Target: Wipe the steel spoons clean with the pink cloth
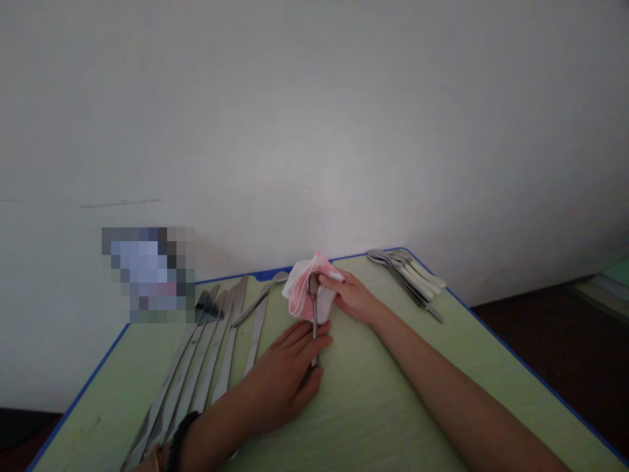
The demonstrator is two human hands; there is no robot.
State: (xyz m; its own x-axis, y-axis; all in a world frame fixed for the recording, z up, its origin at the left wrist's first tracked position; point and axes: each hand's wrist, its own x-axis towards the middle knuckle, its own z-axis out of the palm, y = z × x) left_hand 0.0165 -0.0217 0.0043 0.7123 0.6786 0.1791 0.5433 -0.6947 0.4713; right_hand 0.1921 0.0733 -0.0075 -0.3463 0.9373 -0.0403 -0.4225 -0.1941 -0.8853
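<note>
Steel spoon (314, 313): mid-desk, bowl end pressed against the cloth.
Cloth (301, 290): pink and white, bunched around the spoon's bowl.
Left hand (289, 377): fingers pinched on the spoon's handle.
Right hand (354, 298): fingers clamped on the cloth.
Desk (383, 406): green, blue-edged.
Knives (206, 367): rowed at left.
Bundle of spoons (410, 275): far right corner.

No legible text anywhere, apparently.

steel spoon (314, 308) | bowl in pink-white cloth (305, 288) | above green table (393, 393)
</note>
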